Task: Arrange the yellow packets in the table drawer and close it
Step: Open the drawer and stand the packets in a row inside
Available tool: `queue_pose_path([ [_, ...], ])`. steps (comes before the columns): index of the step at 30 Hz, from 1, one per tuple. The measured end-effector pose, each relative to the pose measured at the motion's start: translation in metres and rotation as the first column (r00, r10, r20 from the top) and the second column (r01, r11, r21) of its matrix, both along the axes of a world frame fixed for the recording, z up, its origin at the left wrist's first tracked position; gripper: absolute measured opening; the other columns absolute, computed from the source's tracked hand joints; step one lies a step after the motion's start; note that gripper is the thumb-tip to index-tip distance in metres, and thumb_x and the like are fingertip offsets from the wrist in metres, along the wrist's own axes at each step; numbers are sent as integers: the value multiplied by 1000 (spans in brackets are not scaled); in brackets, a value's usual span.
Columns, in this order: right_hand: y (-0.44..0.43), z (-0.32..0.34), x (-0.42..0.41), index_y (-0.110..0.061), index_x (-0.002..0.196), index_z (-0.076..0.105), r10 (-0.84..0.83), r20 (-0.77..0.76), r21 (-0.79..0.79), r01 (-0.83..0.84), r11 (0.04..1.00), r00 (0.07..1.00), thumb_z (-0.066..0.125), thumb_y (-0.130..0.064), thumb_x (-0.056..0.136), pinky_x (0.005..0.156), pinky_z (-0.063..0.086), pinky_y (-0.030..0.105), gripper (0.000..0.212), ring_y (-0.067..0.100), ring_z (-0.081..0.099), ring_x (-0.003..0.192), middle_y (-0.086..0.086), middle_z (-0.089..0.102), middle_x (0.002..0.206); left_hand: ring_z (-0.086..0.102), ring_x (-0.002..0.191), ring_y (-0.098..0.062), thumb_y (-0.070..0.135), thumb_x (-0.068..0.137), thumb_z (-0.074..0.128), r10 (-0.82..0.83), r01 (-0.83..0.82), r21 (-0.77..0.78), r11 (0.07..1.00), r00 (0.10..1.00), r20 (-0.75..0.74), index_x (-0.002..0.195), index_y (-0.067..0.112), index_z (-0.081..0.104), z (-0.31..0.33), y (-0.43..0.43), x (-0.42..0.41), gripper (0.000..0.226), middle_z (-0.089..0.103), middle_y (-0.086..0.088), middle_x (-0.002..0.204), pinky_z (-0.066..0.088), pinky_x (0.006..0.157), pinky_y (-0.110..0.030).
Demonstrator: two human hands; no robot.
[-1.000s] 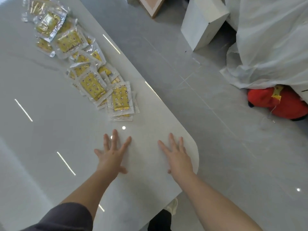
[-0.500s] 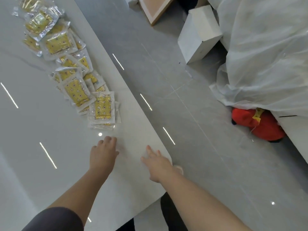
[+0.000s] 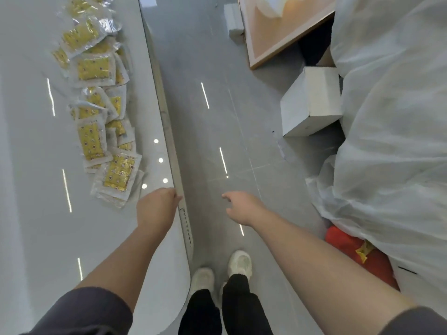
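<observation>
Several yellow packets (image 3: 96, 112) in clear wrappers lie in a loose line along the right side of the glossy white table (image 3: 36, 213). My left hand (image 3: 157, 209) reaches to the table's right edge, its fingers curled over the rim just below the nearest packet (image 3: 118, 175). My right hand (image 3: 242, 206) hangs off the table above the grey floor, fingers loosely apart, holding nothing. No drawer front shows from this angle; only the table's thin side edge (image 3: 186, 228) is seen.
My feet in white shoes (image 3: 239, 262) stand on the grey tiled floor beside the table. To the right are a white box (image 3: 312, 102), furniture under white plastic sheeting (image 3: 387, 117), a red object (image 3: 358, 257) and a leaning wooden panel (image 3: 278, 27).
Both hands have left the tabletop and moved right. The left now curls over the table's edge, the right is out over the floor. The view has swung down to my feet.
</observation>
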State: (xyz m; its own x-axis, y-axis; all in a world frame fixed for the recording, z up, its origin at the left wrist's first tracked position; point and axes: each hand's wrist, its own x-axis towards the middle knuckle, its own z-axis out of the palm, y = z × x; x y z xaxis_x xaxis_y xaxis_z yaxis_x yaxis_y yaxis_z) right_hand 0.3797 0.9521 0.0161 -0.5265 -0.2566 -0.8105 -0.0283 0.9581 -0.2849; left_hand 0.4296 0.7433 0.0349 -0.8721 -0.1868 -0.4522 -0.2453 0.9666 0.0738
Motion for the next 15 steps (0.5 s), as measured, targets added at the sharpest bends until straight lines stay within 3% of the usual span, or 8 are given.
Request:
queue_pose_path([
  [5, -18, -4, -40, -22, 138, 49, -138, 72, -92, 144, 985, 988, 51, -17, 90, 105, 42, 38, 49, 24, 51, 126, 4, 54, 139, 48, 52, -15, 41, 102, 38, 95, -95, 2, 995, 993, -64, 66, 14, 51, 1, 6, -40, 46, 52, 1, 61, 28, 46, -25],
  [9, -37, -4, -78, -15, 133, 55, -213, 127, -169, 233, 958, 969, 50, -14, 92, 105, 42, 36, 41, 24, 53, 124, 6, 56, 136, 57, 84, -23, 21, 94, 55, 58, -58, 1, 998, 990, -131, 98, 9, 65, -3, -11, -76, 17, 62, -6, 95, 46, 66, -32],
  [11, -44, -9, -104, -12, 130, 58, -277, 143, -200, 302, 932, 950, 52, -14, 93, 102, 44, 33, 37, 23, 56, 117, 7, 58, 132, 52, 112, -29, 26, 90, 61, -32, 24, -69, 997, 994, -107, 117, 9, 59, -7, -22, -103, 32, 56, -11, 123, 45, 87, -41],
  [13, -52, -19, -128, -11, 127, 59, -367, 181, -213, 400, 891, 913, 54, -13, 92, 94, 47, 32, 36, 19, 57, 103, 9, 61, 128, 26, 141, -32, 30, 90, 62, -72, 73, -125, 989, 997, 19, 140, 12, 37, -11, -35, -131, 59, 31, -15, 151, 32, 107, -48],
  [15, -60, -32, -149, -11, 126, 60, -424, 225, -205, 468, 860, 877, 55, -11, 91, 97, 49, 36, 36, 20, 58, 104, 11, 61, 127, 1, 148, -32, 33, 89, 65, -73, 101, -185, 978, 986, 148, 151, 12, 8, -17, -48, -156, 87, 2, -17, 160, 17, 115, -53],
])
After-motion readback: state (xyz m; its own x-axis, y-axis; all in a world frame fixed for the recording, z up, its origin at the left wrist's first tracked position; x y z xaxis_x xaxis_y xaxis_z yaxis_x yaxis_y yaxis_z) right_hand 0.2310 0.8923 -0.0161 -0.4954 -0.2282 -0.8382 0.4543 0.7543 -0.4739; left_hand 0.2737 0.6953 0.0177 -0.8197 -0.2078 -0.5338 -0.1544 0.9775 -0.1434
